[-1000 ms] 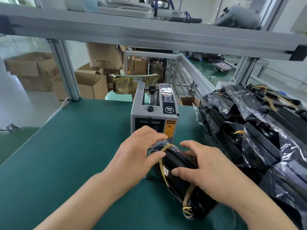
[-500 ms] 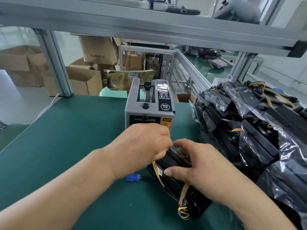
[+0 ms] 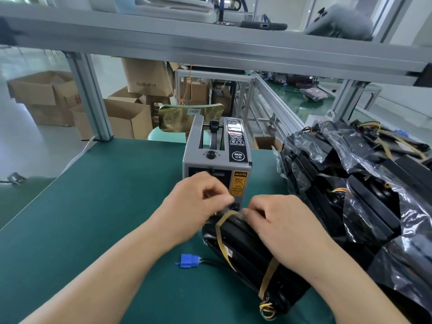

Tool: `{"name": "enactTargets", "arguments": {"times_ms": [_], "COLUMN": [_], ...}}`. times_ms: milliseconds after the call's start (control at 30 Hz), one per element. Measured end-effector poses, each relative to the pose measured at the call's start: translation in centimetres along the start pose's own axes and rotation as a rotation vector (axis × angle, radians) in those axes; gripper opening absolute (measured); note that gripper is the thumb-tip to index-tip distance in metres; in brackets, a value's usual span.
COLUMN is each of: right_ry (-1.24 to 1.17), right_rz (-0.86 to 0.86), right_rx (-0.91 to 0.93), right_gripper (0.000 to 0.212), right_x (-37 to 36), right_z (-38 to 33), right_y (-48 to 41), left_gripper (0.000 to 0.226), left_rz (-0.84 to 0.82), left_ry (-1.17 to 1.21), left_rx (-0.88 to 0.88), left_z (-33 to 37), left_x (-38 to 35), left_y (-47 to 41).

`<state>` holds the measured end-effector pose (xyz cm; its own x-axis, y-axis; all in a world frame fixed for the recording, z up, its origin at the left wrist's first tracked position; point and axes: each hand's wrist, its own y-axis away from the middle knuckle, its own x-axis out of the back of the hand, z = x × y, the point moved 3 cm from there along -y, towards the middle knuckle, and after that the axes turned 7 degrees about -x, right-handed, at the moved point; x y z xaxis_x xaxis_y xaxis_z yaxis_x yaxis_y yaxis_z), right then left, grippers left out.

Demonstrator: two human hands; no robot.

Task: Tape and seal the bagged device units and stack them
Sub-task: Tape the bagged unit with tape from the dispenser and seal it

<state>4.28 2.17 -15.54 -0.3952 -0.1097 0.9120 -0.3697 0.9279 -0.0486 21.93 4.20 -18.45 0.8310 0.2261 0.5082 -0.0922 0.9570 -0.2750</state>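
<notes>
Working at green mat [image 3: 93, 218], boxes [image 3: 126, 118] on floor behind.
Dispenser [image 3: 217, 160] ahead, bagged pile [image 3: 362, 195] right; left hand [image 3: 196, 209] pinches bag end of unit [image 3: 252, 253], right hand [image 3: 287, 230] clamps it.

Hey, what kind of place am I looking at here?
Likely a factory packing bench: a tape dispenser on a green mat, a pile of bagged units beside it, cardboard cartons behind.

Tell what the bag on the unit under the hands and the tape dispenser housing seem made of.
The bag: likely thin glossy plastic film; it wrinkles and catches highlights. The tape dispenser housing: matte grey, flat rigid panels; painted metal or hard plastic, cannot tell.
</notes>
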Motion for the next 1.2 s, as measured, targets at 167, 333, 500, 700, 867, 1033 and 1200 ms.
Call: {"name": "enactTargets", "arguments": {"times_ms": [167,333,500,700,867,1033,1200], "right_ry": [-0.095,-0.149,-0.206,-0.222,-0.256,-0.288,-0.334], "right_rz": [0.021,0.053,0.099,0.085,0.074,0.054,0.05], "right_rx": [-0.061,-0.064,-0.065,-0.075,-0.101,-0.112,-0.111], "right_gripper": [0.032,0.021,0.019,0.018,0.021,0.024,0.025], "right_x": [0.1,-0.5,-0.5,-0.7,-0.6,-0.6,-0.8], "right_z": [0.9,1.2,1.2,1.1,1.4,1.8,2.2], "right_y": [0.1,0.5,0.6,0.3,0.2,0.1,-0.2], "left_gripper": [0.009,0.011,0.015,0.015,0.009,0.018,0.024], "left_rz": [0.368,0.318,0.352,0.476,0.562,0.576,0.399], "left_ry": [0.559,0.901,0.939,0.962,0.977,0.948,0.881], "left_rx": [0.574,0.835,0.885,0.955,0.94,0.792,0.533], "left_z": [-3.8,-3.4,-3.3,-3.1,-3.2,-3.2,-1.4], "left_x": [-0.6,-2.2,-2.4,-3.2,-3.6,-3.0,-2.1], "left_y": [1.0,-0.3,-1.4,-2.0,-2.5,-1.7,0.8]}}
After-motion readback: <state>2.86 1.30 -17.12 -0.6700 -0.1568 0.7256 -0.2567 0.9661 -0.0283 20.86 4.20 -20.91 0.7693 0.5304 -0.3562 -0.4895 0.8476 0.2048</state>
